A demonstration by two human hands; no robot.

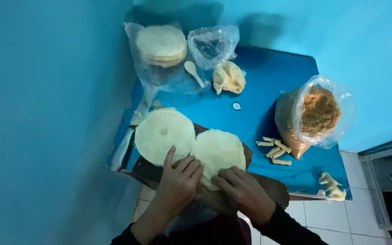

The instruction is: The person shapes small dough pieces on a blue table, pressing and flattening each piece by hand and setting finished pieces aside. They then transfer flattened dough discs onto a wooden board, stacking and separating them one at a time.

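Two round pale wrappers lie on a dark wooden board (268,188) at the near edge of a blue table (268,77). My left hand (178,179) rests on the near edge where the left wrapper (164,134) meets the right wrapper (221,149), fingers bent. My right hand (243,190) presses its fingertips on the near rim of the right wrapper, which looks folded or rolled up there. What the fingers pinch is hidden.
A plastic bag with a stack of wrappers (162,45) sits at the back left, beside an empty-looking bag (212,45), a white spoon (193,72) and a lump of dough (228,78). A bag of brown floss (316,113), several rolled sticks (275,150) and scraps (332,186) lie right.
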